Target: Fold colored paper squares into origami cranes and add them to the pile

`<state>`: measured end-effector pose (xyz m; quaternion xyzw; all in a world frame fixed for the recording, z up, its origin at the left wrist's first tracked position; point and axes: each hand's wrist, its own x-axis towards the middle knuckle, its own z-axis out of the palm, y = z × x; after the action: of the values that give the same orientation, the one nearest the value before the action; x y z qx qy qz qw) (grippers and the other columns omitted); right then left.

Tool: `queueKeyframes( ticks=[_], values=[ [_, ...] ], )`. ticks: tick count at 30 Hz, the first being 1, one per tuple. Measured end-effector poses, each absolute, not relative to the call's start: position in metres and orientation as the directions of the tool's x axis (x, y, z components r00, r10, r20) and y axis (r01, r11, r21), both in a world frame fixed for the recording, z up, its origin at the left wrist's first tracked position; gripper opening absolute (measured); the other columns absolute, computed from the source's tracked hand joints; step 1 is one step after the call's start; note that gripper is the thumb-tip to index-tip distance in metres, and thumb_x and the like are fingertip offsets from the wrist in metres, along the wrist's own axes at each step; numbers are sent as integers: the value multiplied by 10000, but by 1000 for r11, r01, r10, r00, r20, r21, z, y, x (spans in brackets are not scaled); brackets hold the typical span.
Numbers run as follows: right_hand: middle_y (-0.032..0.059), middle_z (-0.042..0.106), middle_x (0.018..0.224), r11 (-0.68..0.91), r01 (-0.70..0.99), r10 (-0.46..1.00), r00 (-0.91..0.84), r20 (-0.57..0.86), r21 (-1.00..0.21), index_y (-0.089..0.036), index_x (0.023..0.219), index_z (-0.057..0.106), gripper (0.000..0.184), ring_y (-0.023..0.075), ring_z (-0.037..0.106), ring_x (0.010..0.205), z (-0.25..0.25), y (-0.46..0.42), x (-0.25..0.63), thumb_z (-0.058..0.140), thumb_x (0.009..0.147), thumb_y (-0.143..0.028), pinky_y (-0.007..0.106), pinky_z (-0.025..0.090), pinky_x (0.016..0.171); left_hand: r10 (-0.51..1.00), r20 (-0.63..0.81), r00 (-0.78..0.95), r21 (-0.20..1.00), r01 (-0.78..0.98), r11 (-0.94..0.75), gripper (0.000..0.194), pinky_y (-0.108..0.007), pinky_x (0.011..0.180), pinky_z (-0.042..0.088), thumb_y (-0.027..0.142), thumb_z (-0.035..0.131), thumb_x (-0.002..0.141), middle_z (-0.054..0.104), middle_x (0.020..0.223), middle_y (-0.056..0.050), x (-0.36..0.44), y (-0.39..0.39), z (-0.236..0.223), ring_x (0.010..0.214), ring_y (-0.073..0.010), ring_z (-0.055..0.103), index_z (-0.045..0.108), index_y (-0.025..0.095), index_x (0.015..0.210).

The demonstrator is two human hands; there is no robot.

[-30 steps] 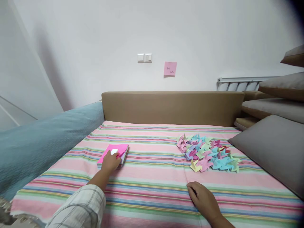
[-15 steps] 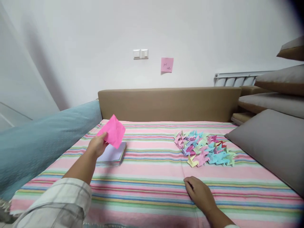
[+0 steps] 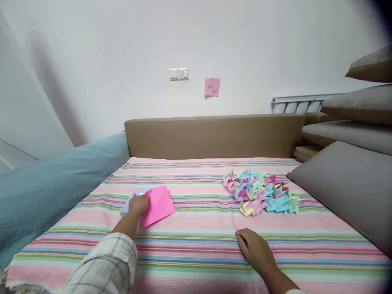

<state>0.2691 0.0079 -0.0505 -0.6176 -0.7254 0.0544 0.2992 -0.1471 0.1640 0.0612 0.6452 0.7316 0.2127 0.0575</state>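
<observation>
My left hand (image 3: 137, 205) is closed on a bright pink sheet of paper (image 3: 159, 206), pinching its left edge. The hand is over a stack of paper (image 3: 125, 206) with a lavender top sheet, which it and the pink sheet partly cover. A small white patch shows by the fingertips; I cannot make out what it is. My right hand (image 3: 256, 250) rests on the striped cloth (image 3: 196, 249), fingers curled in a loose fist, with nothing visible in it. Beyond it lies a cluster of folded paper cranes (image 3: 260, 194) in pink, blue, green, purple and yellow.
Grey cushions (image 3: 339, 188) are piled at the right. A blue-covered bolster (image 3: 64, 179) runs along the left, and a brown padded backrest (image 3: 214, 136) stands at the back. On the wall are light switches (image 3: 179, 74) and a pink note (image 3: 212, 87).
My left hand picked the pink sheet off the stack, raised it, then lowered it, so it now lies partly right of the stack. My right hand has stayed on the cloth. The view shifted slightly.
</observation>
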Motion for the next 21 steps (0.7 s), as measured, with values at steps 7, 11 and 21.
queueKeyframes(
  ticks=[7,11,21],
  values=[
    [47,647,831,223,866,928,-48,370,-448,-213,843,624,287,188,590,807,-48,8,267,345,866,-275,286,420,725,910,411,-47,383,915,-126,410,-366,1026,354,343,344,861,478,1350,-70,-101,137,100,1246,-261,424,614,176,1121],
    [48,651,852,222,844,934,-39,355,-489,-212,850,632,284,190,588,826,-46,9,269,357,851,-285,291,422,741,810,511,286,198,878,-435,378,-478,1060,270,200,437,806,464,1365,-66,-44,78,63,1254,-260,403,611,237,1140],
    [105,578,1099,224,678,942,35,335,-700,-157,1142,550,430,213,532,1025,-41,-19,261,460,734,-259,346,415,901,816,219,535,249,778,-577,536,-557,1060,205,108,503,741,493,1343,-40,29,-16,-34,1242,-280,407,513,277,1249]
  ],
)
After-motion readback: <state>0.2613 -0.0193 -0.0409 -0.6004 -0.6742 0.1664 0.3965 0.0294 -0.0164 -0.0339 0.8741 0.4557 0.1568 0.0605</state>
